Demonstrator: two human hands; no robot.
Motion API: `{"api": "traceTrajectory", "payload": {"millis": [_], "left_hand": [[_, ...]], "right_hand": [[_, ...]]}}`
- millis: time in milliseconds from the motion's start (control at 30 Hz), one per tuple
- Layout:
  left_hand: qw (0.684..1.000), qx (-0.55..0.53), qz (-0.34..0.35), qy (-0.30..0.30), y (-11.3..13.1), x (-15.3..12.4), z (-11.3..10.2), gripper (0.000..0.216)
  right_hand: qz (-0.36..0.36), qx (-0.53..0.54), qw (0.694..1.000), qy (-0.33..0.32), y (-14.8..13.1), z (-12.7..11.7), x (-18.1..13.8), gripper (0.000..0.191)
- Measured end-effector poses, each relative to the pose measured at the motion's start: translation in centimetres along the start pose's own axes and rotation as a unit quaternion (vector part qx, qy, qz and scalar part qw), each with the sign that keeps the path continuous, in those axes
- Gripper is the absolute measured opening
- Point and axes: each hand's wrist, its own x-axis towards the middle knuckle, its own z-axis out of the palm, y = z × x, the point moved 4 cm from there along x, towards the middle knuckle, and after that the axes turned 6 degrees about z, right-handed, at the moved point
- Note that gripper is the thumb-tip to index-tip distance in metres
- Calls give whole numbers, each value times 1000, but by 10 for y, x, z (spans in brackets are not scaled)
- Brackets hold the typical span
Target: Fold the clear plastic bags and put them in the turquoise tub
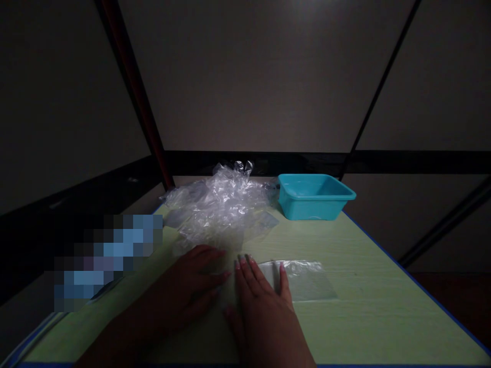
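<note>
A clear plastic bag (310, 281) lies flat on the pale green table, its right part showing beyond my fingers. My right hand (261, 306) rests palm down over the bag's left part, fingers stretched and somewhat spread. Just to its left is my left hand (199, 281), held low over the table in shadow, with its fingers extended and apart. I see nothing held in it. Beyond both hands sits a crumpled heap of clear plastic bags (226, 199), whose near edge comes close to my left fingers.
A turquoise plastic basin (314, 207) stands at the back right of the table (376, 306), which has blue edging. Behind is a grey panelled wall (253, 76) with dark strips. A pixelated patch covers something at the left edge.
</note>
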Motion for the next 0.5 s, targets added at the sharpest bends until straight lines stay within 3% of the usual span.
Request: {"api": "traceTrajectory", "payload": {"millis": [233,500], "left_hand": [[1000,8,0,1,1,1,-4,30],[998,37,12,42,4,-3,-11,29]], "right_hand": [[60,-44,996,47,22,-7,-4,56],[55,-73,993,68,28,-6,-5,59]]}}
